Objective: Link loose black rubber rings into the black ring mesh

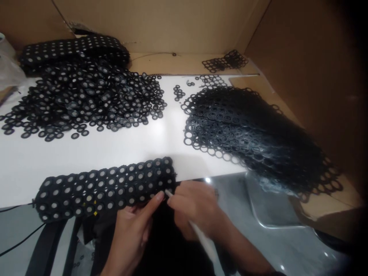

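The black disc-studded strip (107,188) lies across the near edge of the white table (135,145); it looks light, bendable and rubbery, probably grippy rather than fragile. The left hand (136,222) pinches its near edge toward the right end, thumb above, likely a sound hold. The right hand (194,207) curls closed around a white pen-like tool (203,241), tip by that end.
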### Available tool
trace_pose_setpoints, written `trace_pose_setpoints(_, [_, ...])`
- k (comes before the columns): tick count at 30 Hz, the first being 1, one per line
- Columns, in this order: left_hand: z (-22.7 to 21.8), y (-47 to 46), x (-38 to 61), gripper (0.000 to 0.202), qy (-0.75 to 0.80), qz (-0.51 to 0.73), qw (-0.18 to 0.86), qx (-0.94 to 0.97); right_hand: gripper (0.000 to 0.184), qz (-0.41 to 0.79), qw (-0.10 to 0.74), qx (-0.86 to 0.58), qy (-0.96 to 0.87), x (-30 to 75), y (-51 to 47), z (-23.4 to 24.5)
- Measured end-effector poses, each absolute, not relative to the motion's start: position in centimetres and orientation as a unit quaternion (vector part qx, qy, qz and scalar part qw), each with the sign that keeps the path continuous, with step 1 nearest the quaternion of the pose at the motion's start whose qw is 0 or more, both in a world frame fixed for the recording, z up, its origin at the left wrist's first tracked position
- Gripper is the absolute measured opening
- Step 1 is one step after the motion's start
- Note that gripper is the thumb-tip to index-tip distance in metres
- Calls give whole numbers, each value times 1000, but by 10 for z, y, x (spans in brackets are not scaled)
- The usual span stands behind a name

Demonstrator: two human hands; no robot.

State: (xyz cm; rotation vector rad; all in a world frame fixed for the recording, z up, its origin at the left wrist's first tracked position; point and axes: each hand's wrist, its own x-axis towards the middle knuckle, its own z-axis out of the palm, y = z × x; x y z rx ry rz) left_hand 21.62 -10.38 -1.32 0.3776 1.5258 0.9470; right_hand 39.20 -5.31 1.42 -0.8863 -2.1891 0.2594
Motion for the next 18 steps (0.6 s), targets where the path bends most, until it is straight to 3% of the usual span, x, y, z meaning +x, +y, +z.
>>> trace_pose_setpoints(3, [-11,-104,214,60,664,404,609,158,19,129,378,-333,-854,392,-50,15])
trace_pose_setpoints(10, [-16,-108,214,72,648,406,624,162,27,238,523,-368,-730,416,-55,17])
trace_pose_setpoints(18, [-11,-105,225,75,638,361,652,193,28,236,522,-398,-717,413,-49,12])
